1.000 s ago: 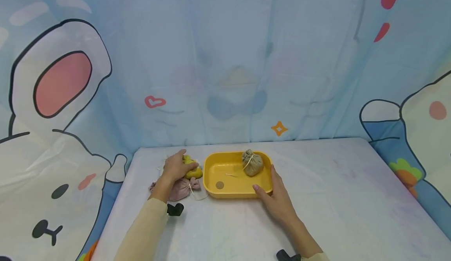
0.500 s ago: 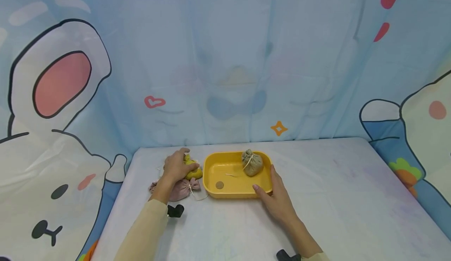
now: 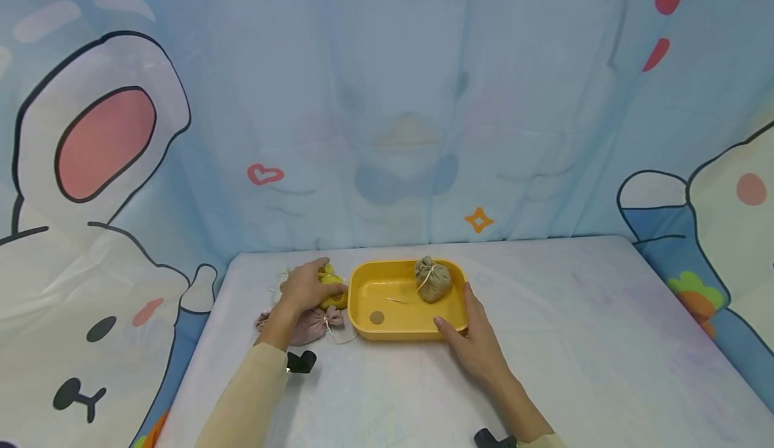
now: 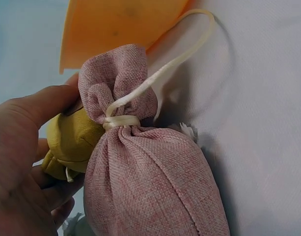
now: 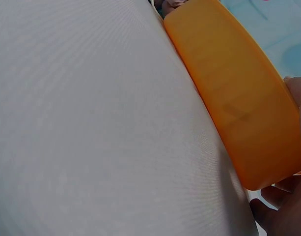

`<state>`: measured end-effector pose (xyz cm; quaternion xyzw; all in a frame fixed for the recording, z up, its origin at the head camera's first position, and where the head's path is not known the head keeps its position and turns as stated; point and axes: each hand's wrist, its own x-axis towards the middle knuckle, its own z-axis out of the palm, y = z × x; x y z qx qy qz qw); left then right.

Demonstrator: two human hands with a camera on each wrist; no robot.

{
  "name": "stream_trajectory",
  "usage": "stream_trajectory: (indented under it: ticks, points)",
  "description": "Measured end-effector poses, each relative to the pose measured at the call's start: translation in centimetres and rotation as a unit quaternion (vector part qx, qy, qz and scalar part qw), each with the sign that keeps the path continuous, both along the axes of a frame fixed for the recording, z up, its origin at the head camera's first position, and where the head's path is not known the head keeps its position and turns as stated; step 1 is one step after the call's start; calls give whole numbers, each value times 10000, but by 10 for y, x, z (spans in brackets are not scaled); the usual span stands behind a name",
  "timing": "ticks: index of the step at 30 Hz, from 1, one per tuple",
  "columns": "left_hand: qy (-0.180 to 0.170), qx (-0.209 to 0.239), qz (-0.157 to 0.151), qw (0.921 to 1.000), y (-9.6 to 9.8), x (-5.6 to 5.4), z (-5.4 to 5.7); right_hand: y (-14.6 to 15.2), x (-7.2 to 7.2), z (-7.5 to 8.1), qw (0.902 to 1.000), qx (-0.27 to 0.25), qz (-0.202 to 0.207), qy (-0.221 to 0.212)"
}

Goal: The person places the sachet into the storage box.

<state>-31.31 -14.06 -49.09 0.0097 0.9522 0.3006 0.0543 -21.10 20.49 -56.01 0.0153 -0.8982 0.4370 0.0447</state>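
With thumb and fingers bent around it, my left hand (image 3: 302, 287) grips a mustard-yellow drawstring pouch (image 4: 76, 135) at the left of the table. A pink drawstring pouch (image 4: 150, 177) lies right beside it, nearer to me, its cream cord looping out toward a yellow plastic basin (image 3: 387, 335). My right hand (image 3: 480, 344) holds the basin's near right corner, thumb over the front rim and fingers along the outer right side. Inside the basin, at the back right, sits a grey-green tied pouch (image 3: 435, 282).
A small round brown mark (image 3: 377, 317) and a short pale strip (image 3: 396, 300) show on the basin floor. Pale bits of another thing peek out behind my left hand. The white-covered table (image 3: 574, 340) ends at a blue cartoon curtain (image 3: 387, 99).
My left hand has shifted slightly to the right, toward the basin, its fingers on the yellow pouch. My right hand, the basin and the grey-green pouch have stayed put.
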Motion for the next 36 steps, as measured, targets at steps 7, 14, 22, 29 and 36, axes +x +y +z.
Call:
stream_trajectory:
  ticks: [7, 14, 22, 29, 36]
  points:
    - [285, -53, -338, 9990, 0, -1, -2, -1, 2, 3, 10000, 36, 2, 19]
    - [243, 374, -410, 9982, 2, 0, 0, -1, 2, 2, 9999, 66, 19, 83]
    - [166, 428, -475, 9978, 2, 0, 3, -1, 2, 3, 10000, 11, 32, 78]
    - [137, 447, -432, 9980, 3, 0, 4, 0, 0, 2, 9999, 48, 29, 163]
    - [275, 315, -540, 9977, 6, -1, 9, -2, -2, 0, 9999, 16, 44, 144]
